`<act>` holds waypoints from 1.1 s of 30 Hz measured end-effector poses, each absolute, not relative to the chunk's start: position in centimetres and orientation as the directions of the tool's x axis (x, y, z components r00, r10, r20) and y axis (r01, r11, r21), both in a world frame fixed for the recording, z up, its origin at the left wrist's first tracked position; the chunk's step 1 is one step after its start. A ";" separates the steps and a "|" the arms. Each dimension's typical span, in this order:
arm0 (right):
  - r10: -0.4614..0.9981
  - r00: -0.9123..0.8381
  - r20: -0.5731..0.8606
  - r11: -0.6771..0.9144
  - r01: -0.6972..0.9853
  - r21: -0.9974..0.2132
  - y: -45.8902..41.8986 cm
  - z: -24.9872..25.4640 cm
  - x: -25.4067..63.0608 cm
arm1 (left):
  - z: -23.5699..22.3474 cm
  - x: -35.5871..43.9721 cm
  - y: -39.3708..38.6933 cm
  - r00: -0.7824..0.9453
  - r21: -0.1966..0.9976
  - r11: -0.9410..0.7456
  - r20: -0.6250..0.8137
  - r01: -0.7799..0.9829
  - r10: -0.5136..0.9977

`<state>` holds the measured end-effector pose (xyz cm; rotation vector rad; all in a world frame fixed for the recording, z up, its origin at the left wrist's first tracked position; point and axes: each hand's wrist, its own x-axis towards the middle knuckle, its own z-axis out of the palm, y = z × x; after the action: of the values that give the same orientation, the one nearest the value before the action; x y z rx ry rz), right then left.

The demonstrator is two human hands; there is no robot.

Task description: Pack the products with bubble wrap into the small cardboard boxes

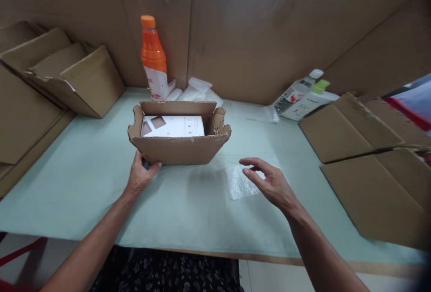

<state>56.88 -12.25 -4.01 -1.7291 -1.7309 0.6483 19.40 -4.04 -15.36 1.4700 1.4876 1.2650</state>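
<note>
An open brown cardboard box [178, 150] stands in the middle of the table with its top flaps up. Inside it, a white printed carton [182, 126] fills the left and middle part, leaving a gap at the right end. My left hand [141, 174] grips the box's lower left corner, thumb along the front and fingers round the side. To the right of the box, my right hand [266, 179] hovers with fingers curved and thumb apart, holding nothing. Partly behind that hand lies a piece of clear bubble wrap [240, 184] on the table.
Behind the box are an orange bottle [154, 58] and white plastic wrap [197, 89]. A clear bottle [296, 90] and a white bottle with a green cap [308, 103] lean at the back right. Cardboard boxes [90, 81] stand left; flattened cardboard [373, 193] lies right.
</note>
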 end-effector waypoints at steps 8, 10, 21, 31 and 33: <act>0.984 -0.132 0.116 0.169 0.533 -0.829 -5.1 -6.9 51.3 | -13.6 19.5 -3.3 -0.051 0.979 -0.096 0.107 0.182 0.993; 0.989 -0.083 0.123 0.148 0.545 -0.825 -4.9 -7.4 51.0 | -13.5 19.7 -2.7 -0.030 0.979 -0.093 0.100 0.180 0.994; 0.965 0.085 0.247 0.149 0.599 -0.787 -7.3 -8.0 53.8 | -14.0 21.9 -0.5 0.080 0.981 -0.141 0.132 0.134 0.988; 0.988 -0.042 0.150 0.056 0.995 -0.088 -16.3 -10.7 53.4 | -13.1 21.5 -10.6 0.060 0.893 -0.136 0.122 0.429 0.991; 0.989 -0.051 0.137 0.064 0.993 -0.097 -16.5 -11.3 52.9 | -12.9 22.0 -12.2 0.137 0.847 -0.241 0.199 0.474 0.970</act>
<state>52.94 -16.50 -11.26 -2.0416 -2.1634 -0.0352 22.01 -12.18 -12.92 1.7992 1.3891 1.0281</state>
